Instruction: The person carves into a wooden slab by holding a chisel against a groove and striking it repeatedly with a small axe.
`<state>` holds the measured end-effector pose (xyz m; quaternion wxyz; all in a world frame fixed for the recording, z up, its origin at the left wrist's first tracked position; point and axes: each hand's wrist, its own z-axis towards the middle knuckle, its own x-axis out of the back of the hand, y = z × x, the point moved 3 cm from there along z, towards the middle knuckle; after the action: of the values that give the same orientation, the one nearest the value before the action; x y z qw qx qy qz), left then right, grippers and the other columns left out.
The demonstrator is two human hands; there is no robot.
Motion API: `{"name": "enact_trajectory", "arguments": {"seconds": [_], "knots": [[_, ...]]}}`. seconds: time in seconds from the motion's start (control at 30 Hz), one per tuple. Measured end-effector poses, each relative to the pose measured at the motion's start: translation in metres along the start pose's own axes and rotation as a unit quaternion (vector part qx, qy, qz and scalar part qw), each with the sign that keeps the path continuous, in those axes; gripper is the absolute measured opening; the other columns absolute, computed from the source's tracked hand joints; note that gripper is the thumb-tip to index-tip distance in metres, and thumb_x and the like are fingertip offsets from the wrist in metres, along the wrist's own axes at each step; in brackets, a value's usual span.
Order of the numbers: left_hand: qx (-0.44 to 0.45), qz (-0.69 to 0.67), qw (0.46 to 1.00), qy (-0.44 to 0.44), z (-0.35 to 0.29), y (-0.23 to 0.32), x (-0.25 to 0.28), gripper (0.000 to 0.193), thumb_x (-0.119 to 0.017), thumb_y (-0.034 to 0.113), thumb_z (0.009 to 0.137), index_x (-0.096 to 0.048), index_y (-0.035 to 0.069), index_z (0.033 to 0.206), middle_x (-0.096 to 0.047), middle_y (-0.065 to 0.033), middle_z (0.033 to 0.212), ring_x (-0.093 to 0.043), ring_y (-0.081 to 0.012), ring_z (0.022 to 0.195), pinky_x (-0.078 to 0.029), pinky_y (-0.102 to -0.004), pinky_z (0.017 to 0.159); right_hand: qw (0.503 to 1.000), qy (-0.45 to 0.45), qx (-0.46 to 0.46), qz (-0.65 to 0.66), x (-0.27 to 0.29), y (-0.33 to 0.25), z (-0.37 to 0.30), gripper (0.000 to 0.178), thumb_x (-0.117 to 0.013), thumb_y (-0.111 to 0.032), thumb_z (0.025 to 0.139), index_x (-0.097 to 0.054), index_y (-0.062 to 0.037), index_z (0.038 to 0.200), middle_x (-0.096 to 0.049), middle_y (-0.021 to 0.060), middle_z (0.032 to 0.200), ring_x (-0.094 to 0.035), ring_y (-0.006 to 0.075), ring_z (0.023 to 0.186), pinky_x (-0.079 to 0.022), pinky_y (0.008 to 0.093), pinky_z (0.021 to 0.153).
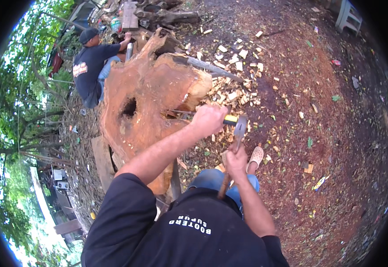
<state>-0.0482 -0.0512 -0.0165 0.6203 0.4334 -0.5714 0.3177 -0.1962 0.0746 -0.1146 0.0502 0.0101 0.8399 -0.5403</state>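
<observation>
My left hand [209, 120] is closed round the yellow-and-black handle of a hammer [240, 126], its grey metal head pointing away to the right. Just below that head, my right hand [236, 161] grips a tool with a brown wooden handle [224, 186], which runs down toward my lap. Grey metal shows between my right hand and the hammer head; whether the two tools touch I cannot tell. Left of my hands lies a large reddish-brown wood slab [154, 95] with a dark hole in it and a paler, freshly cut edge.
Pale wood chips [234, 95] cover the ground beyond the slab. A co-worker [91, 66] in a dark shirt and cap sits at its far left side. Gnarled roots [167, 17] lie at the back, and a light plastic stool [349, 18] stands far right.
</observation>
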Motion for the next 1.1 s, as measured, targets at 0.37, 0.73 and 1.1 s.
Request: {"name": "enact_trajectory", "arguments": {"seconds": [0.37,0.73,1.1], "knots": [[0.027,-0.014,0.999,-0.015,-0.001,-0.005,0.0,0.02,-0.072,0.016,0.077,-0.058,0.007,0.087,-0.067,-0.0127,0.071,-0.069,-0.0329,0.07,-0.055,-0.0457,0.065,0.995,-0.013,0.049,-0.086,-0.01,0.002,0.004,0.022,-0.047,0.002,0.086,-0.046,-0.0052,0.107,-0.053,0.0043,0.072,-0.052,0.0126,0.047,-0.046,0.0258,0.042],[0.025,-0.03,0.999,0.023,-0.006,-0.011,0.0,0.022,-0.072,0.021,0.08,-0.058,0.007,0.089,-0.067,-0.0132,0.072,-0.07,-0.0337,0.071,-0.055,-0.047,0.065,0.963,0.111,0.052,0.238,0.002,-0.023,0.002,0.02,-0.042,0.004,0.088,-0.045,-0.0054,0.105,-0.051,0.0041,0.075,-0.052,0.0116,0.053,-0.045,0.0251,0.041],[0.053,-0.153,0.971,0.175,-0.029,-0.015,0.058,0.029,-0.082,0.022,0.076,-0.057,0.007,0.075,-0.063,-0.0117,0.063,-0.066,-0.032,0.059,-0.051,-0.0436,0.055,0.982,0.099,-0.099,0.125,0.073,-0.009,0.011,0.025,-0.045,0.006,0.087,-0.046,-0.0055,0.109,-0.051,0.0025,0.069,-0.05,0.0107,0.044,-0.044,0.0259,0.038]]}}
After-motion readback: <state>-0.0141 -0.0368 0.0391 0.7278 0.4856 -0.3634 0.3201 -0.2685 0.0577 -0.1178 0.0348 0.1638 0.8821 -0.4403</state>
